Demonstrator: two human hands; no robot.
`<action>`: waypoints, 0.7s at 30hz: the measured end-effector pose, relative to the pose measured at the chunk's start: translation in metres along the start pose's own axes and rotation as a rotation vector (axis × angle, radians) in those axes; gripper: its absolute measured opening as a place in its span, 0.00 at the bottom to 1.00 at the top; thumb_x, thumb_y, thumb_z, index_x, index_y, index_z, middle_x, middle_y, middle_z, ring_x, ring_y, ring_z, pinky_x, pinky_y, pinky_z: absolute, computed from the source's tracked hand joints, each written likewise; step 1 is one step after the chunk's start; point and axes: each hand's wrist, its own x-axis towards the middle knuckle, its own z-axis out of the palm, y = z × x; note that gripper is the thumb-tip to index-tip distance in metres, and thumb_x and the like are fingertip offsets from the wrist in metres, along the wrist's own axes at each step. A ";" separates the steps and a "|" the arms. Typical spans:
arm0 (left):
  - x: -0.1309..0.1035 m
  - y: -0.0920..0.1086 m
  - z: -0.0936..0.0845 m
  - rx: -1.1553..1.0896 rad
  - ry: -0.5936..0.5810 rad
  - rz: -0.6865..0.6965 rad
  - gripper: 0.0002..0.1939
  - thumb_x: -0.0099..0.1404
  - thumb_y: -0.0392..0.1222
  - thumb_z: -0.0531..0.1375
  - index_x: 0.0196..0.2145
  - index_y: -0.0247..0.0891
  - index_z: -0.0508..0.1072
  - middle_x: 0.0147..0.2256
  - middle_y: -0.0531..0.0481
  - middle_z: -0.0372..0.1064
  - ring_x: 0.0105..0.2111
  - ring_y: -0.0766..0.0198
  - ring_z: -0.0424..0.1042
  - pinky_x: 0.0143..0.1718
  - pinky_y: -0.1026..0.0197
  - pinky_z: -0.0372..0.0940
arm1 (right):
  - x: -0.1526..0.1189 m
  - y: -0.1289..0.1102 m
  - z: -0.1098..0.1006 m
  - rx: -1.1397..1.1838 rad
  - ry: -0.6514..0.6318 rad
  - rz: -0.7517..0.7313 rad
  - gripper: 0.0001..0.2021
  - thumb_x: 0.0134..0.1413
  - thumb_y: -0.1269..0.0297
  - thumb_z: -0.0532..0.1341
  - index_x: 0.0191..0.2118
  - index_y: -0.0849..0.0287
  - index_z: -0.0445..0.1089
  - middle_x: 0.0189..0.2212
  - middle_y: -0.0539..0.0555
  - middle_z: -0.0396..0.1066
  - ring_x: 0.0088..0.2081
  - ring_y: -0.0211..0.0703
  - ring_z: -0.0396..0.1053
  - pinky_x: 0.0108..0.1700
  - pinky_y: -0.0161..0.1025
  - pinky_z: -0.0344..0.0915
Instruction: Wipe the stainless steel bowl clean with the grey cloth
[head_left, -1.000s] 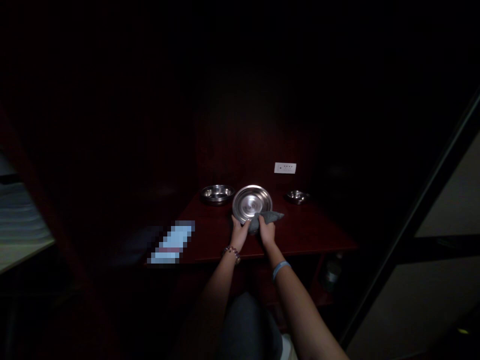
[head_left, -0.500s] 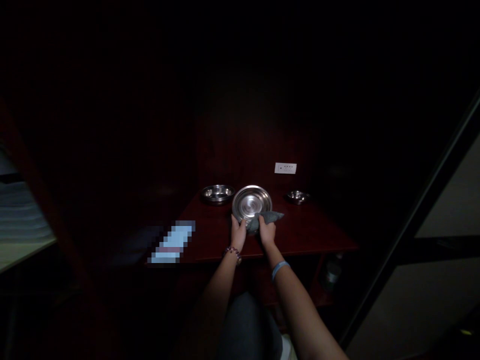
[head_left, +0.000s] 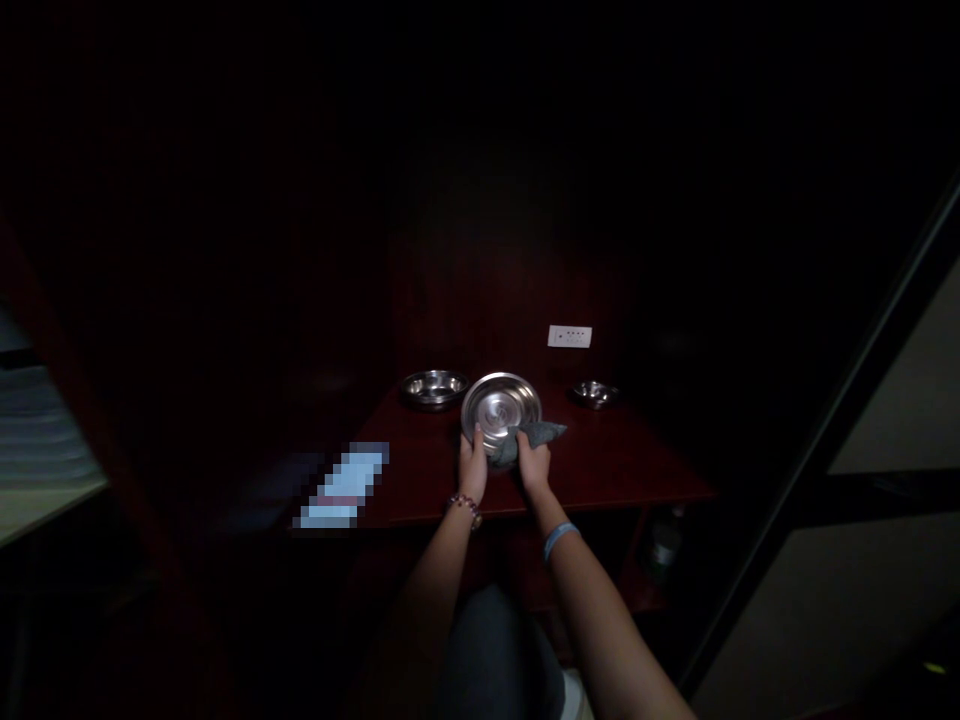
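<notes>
A shiny round metal bowl is held up over the dark red desk, its inside tilted toward me. My left hand grips its lower left rim, thumb over the edge. At the lower right rim, my right hand is closed on a grey cloth that lies against the bowl. Part of the cloth hangs out to the right. Behind and to the left sits another metal bowl; a smaller one stands at the back right.
A white socket panel is on the back wall. A blurred bright patch lies at the desk's left side. Below the desk on the right stands a jar. Stacked pale items are at the far left.
My left thumb has moved up over the bowl's rim, off the cloth's left edge. The bowl has shifted very slightly left. My right hand remains on the cloth.
</notes>
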 end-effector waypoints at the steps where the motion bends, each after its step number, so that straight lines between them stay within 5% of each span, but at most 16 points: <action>1: -0.001 0.001 0.000 0.007 -0.013 0.014 0.25 0.67 0.52 0.56 0.58 0.38 0.63 0.58 0.41 0.65 0.58 0.58 0.65 0.62 0.55 0.55 | 0.000 0.000 0.000 0.004 -0.001 -0.002 0.20 0.54 0.55 0.60 0.45 0.67 0.77 0.42 0.65 0.78 0.47 0.51 0.76 0.48 0.37 0.68; 13: -0.008 0.006 0.003 0.047 -0.036 -0.021 0.39 0.56 0.43 0.65 0.62 0.35 0.56 0.54 0.39 0.67 0.59 0.53 0.63 0.63 0.53 0.54 | -0.003 -0.004 -0.001 0.011 -0.006 0.020 0.22 0.56 0.54 0.58 0.45 0.68 0.77 0.42 0.65 0.78 0.46 0.52 0.76 0.47 0.37 0.69; 21: -0.005 0.003 0.003 0.054 -0.077 -0.001 0.38 0.57 0.40 0.64 0.62 0.35 0.55 0.59 0.36 0.62 0.59 0.55 0.64 0.63 0.53 0.53 | 0.001 0.003 0.001 -0.013 -0.039 0.012 0.22 0.56 0.53 0.59 0.43 0.69 0.77 0.39 0.66 0.79 0.45 0.52 0.77 0.46 0.36 0.69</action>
